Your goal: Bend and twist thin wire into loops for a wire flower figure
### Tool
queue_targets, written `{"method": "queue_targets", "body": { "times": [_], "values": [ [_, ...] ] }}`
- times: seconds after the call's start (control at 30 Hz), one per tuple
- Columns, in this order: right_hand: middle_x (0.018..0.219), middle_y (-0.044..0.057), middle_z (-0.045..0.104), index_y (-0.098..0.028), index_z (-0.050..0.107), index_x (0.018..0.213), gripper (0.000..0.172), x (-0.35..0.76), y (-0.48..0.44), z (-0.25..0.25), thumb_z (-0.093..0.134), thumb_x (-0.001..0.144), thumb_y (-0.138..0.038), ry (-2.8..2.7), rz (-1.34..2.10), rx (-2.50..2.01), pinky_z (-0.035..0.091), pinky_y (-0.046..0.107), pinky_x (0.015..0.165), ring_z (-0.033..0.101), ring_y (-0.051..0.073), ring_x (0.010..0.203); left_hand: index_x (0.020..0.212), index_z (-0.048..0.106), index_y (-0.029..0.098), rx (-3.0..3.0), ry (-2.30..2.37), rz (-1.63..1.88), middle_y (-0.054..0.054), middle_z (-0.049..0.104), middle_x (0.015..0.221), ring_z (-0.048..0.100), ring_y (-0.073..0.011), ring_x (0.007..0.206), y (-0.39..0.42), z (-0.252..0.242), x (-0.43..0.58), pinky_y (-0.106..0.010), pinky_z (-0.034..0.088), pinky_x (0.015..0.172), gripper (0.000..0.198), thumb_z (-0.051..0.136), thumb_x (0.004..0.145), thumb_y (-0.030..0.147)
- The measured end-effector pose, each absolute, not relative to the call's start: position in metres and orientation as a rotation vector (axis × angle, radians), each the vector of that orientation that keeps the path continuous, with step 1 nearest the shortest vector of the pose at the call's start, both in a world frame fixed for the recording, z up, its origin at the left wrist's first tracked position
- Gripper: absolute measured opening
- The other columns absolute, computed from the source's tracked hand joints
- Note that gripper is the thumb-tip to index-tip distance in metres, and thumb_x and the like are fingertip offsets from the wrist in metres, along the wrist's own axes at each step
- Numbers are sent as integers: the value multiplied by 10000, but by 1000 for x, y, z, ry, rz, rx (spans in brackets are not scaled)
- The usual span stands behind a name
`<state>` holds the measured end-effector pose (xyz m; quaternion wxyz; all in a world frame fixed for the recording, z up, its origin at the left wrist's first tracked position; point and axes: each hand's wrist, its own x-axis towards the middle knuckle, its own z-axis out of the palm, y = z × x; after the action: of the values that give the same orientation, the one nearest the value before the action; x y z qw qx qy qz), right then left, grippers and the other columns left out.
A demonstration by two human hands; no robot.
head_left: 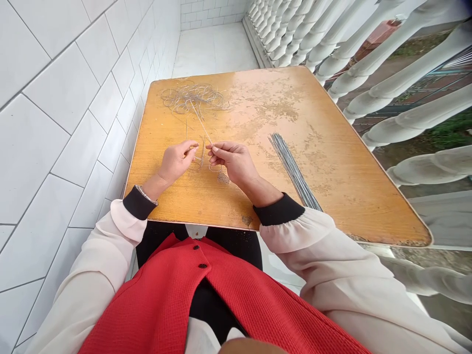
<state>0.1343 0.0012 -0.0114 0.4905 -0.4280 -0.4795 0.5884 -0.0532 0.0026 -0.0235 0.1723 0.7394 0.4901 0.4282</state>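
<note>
Over the near left part of the wooden table, my right hand pinches a thin, light-coloured wire between thumb and fingers. That strand slants up and left to a loose tangle of thin wire. My left hand is closed in a pinch a short gap to the left, its fingertips beside fine loose strands; what it holds is too small to make out. Below and between the hands, thin wire pieces lie on the tabletop. A bundle of straight grey wires rests to the right of my right hand.
The worn wooden table has a pale edge and rounded corners. A white tiled wall runs close along the left. White balusters line the right side. A small dark patch shows on the tabletop near my right wrist.
</note>
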Motion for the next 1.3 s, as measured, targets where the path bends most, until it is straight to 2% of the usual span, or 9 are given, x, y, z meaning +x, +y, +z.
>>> {"method": "queue_targets", "body": {
  "times": [0.5,0.77,1.0,1.3],
  "values": [
    [707,9,683,-172,774,785,40,134,0,-11,745,761,-186,-1142,1467,-1011,489,202,565,590,79,574,1004,735,168,2147,1390,1244,7,728,678,680,-96,626,3,-24,-55,-210,495,665,165,593,948,232],
    [694,9,684,-167,762,785,15,134,-2,-9,769,789,-180,-1159,1489,-1023,520,211,579,603,83,566,1044,741,166,2238,1488,1116,-47,786,836,703,-117,686,1,-20,-55,-232,505,686,225,547,982,262],
    [675,10,692,-153,765,787,32,132,-7,-5,757,778,-124,-1161,1517,-1016,519,203,546,605,77,532,1155,731,190,2498,1517,970,-75,800,1054,739,-175,927,0,-19,-56,-290,530,836,290,493,993,217],
    [672,2,686,-161,727,802,94,131,-4,-9,812,769,-182,-1235,1463,-1056,549,223,555,607,87,531,1113,723,181,2761,1599,636,-88,744,916,678,-220,898,-6,-14,-51,-337,488,789,350,399,988,142]
  ]
}}
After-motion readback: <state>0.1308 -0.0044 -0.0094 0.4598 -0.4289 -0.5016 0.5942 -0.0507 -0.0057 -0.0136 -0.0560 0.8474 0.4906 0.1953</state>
